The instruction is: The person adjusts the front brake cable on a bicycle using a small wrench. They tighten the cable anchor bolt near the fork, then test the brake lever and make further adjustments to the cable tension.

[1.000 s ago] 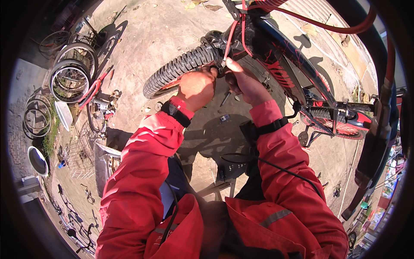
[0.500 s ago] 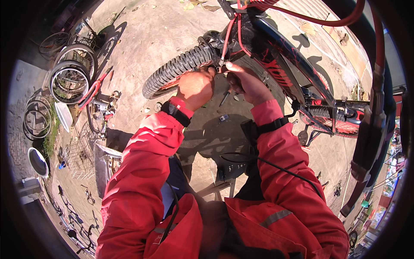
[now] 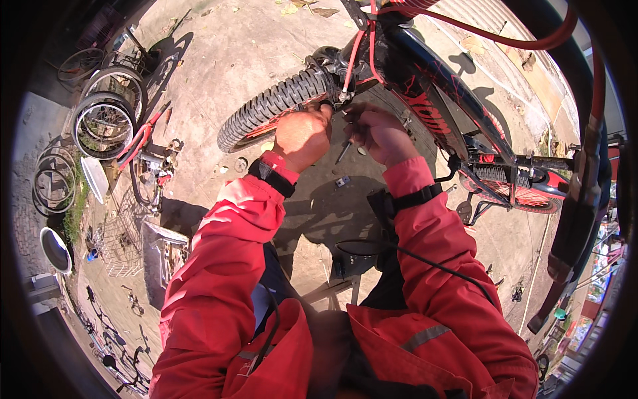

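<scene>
head view: a black and red bicycle (image 3: 425,93) is stood on the concrete floor (image 3: 219,73), its knobbly front tyre (image 3: 276,106) pointed toward the floor's left edge and its rear wheel (image 3: 515,191) set nearer the right edge. a red cable (image 3: 352,60) is run down to a small metal fitting (image 3: 340,104) close to the tyre, and by this fitting both bare hands are brought almost together. the left hand (image 3: 302,136) is held just beside the tyre, its fingers bent and partly hidden; whether anything is grasped by them cannot be told. the right hand (image 3: 382,133) is half curled, its fingertips bunched near the fitting; what, if anything, is pinched there cannot be made out. a slim tool (image 3: 343,151) is seen just below the right hand, though whether it is held or laid on the floor cannot be told. toward the floor's left edge, loose wheels (image 3: 106,126), a red tubular frame piece (image 3: 143,139), a pale basin (image 3: 48,256) and a wire basket (image 3: 124,269) are strewn.
</scene>
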